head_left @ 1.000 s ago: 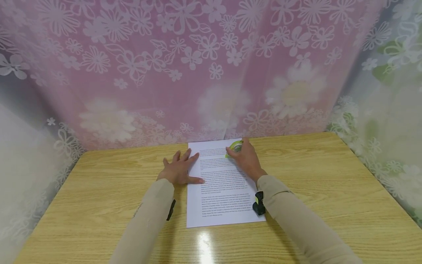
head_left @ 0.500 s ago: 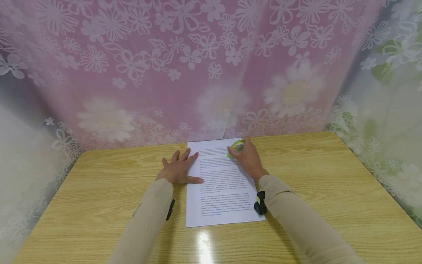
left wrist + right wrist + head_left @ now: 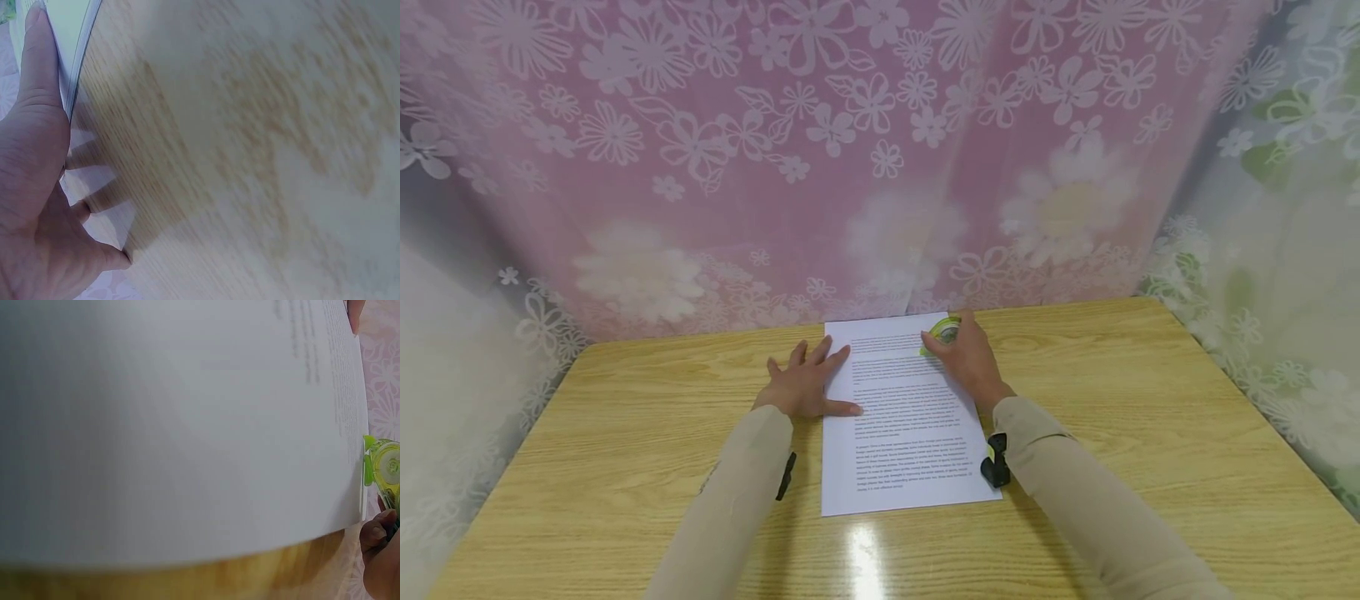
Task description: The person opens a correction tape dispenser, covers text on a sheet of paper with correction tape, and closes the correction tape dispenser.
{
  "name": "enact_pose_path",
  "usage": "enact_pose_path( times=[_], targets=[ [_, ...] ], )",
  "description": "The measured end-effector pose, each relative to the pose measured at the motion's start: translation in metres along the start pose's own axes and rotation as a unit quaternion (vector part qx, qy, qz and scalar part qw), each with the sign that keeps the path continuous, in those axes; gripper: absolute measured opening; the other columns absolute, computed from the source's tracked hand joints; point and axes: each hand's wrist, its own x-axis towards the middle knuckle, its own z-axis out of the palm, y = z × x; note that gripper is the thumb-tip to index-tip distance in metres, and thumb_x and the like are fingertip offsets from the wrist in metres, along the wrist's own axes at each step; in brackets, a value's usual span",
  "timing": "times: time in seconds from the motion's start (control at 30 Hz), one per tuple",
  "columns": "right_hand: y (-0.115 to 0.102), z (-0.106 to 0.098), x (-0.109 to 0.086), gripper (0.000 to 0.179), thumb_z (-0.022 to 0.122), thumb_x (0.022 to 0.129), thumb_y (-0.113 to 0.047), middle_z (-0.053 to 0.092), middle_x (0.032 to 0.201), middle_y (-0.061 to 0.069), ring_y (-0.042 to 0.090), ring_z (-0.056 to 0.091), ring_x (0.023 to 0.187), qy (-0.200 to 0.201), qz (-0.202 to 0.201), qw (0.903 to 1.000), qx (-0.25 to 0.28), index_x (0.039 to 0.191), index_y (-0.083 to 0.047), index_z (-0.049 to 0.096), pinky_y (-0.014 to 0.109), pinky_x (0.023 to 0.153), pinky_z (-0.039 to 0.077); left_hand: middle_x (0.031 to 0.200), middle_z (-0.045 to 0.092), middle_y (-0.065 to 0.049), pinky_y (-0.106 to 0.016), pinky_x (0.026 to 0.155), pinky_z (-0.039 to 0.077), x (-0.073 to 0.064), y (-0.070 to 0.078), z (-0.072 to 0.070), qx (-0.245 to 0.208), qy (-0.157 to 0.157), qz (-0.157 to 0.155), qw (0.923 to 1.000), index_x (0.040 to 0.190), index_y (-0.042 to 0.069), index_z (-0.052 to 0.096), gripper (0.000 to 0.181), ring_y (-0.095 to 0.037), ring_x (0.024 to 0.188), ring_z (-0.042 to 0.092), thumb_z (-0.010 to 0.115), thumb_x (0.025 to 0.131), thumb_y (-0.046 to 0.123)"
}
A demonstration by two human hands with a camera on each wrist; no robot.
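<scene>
A stack of printed paper (image 3: 910, 492) lies on the wooden table. My left hand (image 3: 801, 390) rests at its left edge with fingers spread, the thumb and some fingertips over the sheet and the others beyond its edge. In the left wrist view, the thumb (image 3: 42, 69) lies straight along the page. Near the top right of the page, my right hand (image 3: 970, 358) pinches a green and clear correction tape (image 3: 950, 332). The right wrist view shows the tape's green tip (image 3: 367, 469) right at the page surface and its round reel behind, partly cut off by the frame.
The wooden table (image 3: 1120, 417) extends to both sides and in front. A pink flowered curtain (image 3: 775, 208) hangs right behind the table's back edge, with pale flowered cloth (image 3: 1285, 292) on the right side. Black wrist cameras (image 3: 996, 462) sit under the sleeves.
My right hand has slid slightly to the right with the correction tape across the upper page. The left hand keeps its place on the paper's left edge.
</scene>
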Motion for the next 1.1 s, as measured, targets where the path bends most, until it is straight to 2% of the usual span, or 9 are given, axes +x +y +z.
enact_pose_path(
  times=[0.53,0.87,1.1],
  targets=[
    [0.0067,-0.0037,0.0012,0.066,0.066,0.09,-0.04,0.056,0.1,0.013,0.025,0.059,0.083,0.003,-0.002,1.0,-0.002,0.132,0.0,0.035,0.037,0.07,0.05,0.16,0.001,-0.005,-0.077,0.096,0.005,-0.0024,0.0004,0.0002,-0.005,-0.003,0.001,1.0,0.154,0.031,0.014,0.102,-0.042,0.142,0.001,0.058,0.074,0.075],
    [0.0075,-0.0087,0.0024,0.081,0.066,0.09,-0.039,0.056,0.1,0.015,0.026,0.06,0.08,0.009,-0.003,0.9999,-0.006,0.143,0.004,0.023,0.037,0.068,0.05,0.16,0.002,-0.004,-0.077,0.096,0.006,-0.0016,-0.0005,0.0004,-0.002,0.002,0.003,1.0,0.154,0.031,0.014,0.102,-0.042,0.142,0.001,0.057,0.074,0.076],
    [0.0091,-0.01,0.0029,0.075,0.067,0.089,-0.039,0.056,0.099,0.016,0.026,0.06,0.08,0.012,-0.001,0.9997,-0.023,0.138,0.004,0.028,0.037,0.066,0.05,0.16,0.004,-0.006,-0.077,0.096,0.005,-0.0016,-0.0005,-0.0012,-0.006,0.004,0.005,1.0,0.155,0.029,0.015,0.102,-0.043,0.141,0.002,0.058,0.074,0.075]
  ],
)
